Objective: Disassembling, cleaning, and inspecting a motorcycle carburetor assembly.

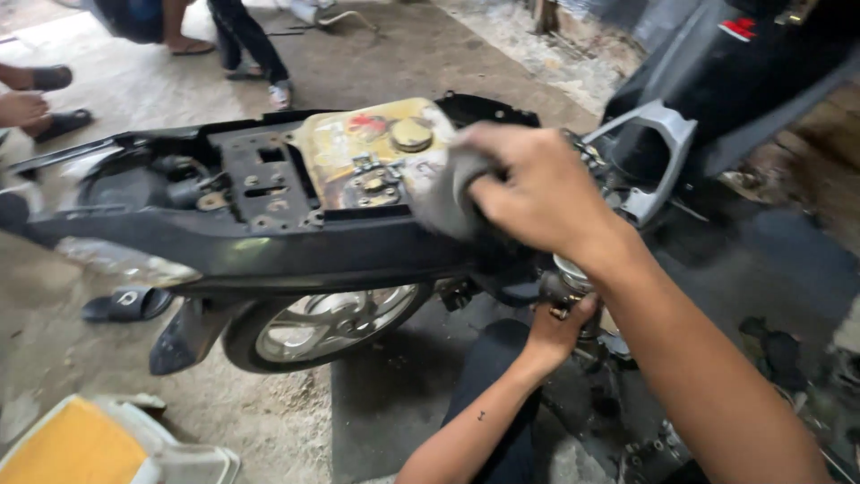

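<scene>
Two hands are working the stripped scooter: your right hand [537, 193] is pressing a grey rag [445, 184] against the still-stained yellow fuel tank [358, 148], while your left hand [560, 327] is gripping a metal engine part [569, 273] below the frame.

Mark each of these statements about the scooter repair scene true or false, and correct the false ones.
1. The right hand presses a grey rag against the yellow fuel tank. True.
2. The left hand holds a hammer. False: it grips a metal part low beside the scooter frame.
3. The scooter's seat is off, so the tank shows. True.
4. The rear wheel has been taken off. False: it is on the scooter.
5. A black sandal lies on the floor. True.
</scene>
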